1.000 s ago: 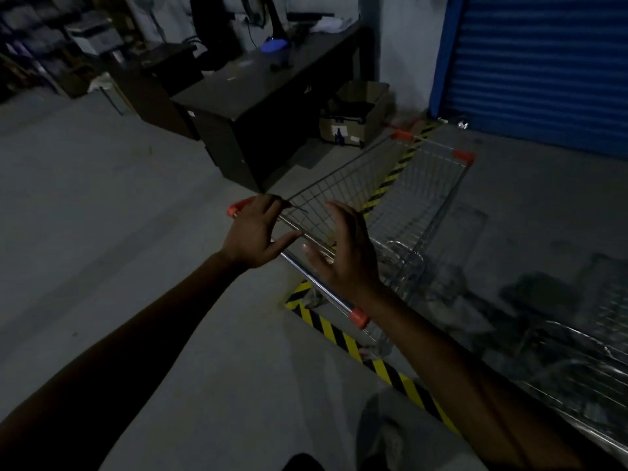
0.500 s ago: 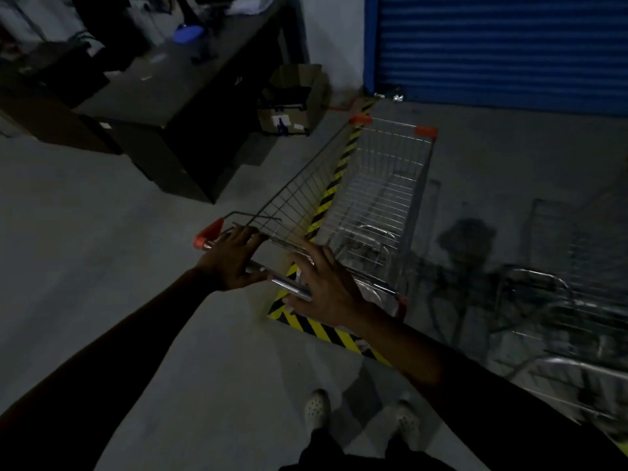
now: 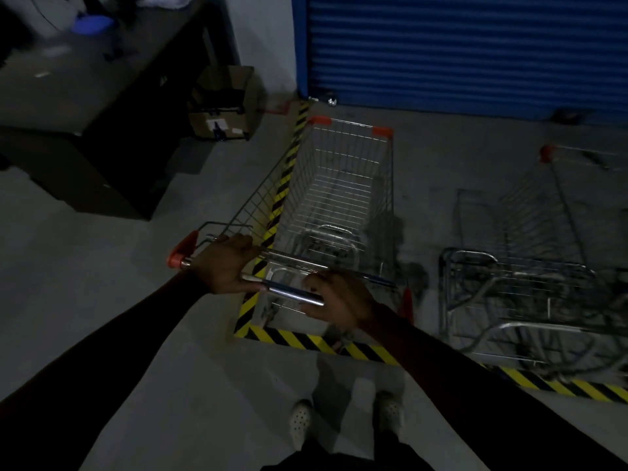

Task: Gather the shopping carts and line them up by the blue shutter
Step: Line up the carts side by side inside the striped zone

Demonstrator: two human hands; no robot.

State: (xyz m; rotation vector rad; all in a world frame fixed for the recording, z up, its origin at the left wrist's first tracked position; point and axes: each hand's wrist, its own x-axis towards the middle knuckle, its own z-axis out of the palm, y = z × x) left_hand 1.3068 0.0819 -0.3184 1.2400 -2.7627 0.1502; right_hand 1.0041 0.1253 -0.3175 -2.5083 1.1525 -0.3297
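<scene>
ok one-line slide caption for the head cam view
Left hand and right hand hold the handle of a shopping cart facing the blue shutter; second cart alongside.

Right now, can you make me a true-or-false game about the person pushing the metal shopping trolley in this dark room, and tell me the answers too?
1. The left hand and the right hand both grip the silver handle bar of the wire shopping cart with orange corners. True.
2. That cart's basket is piled with boxes. False: nothing shows inside it.
3. A second wire cart stands to its right. True.
4. The ribbed roller shutter ahead is red. False: it is blue.
5. The brown cardboard box sits inside the cart. False: it is on the grey floor beside the dark desk.
</scene>
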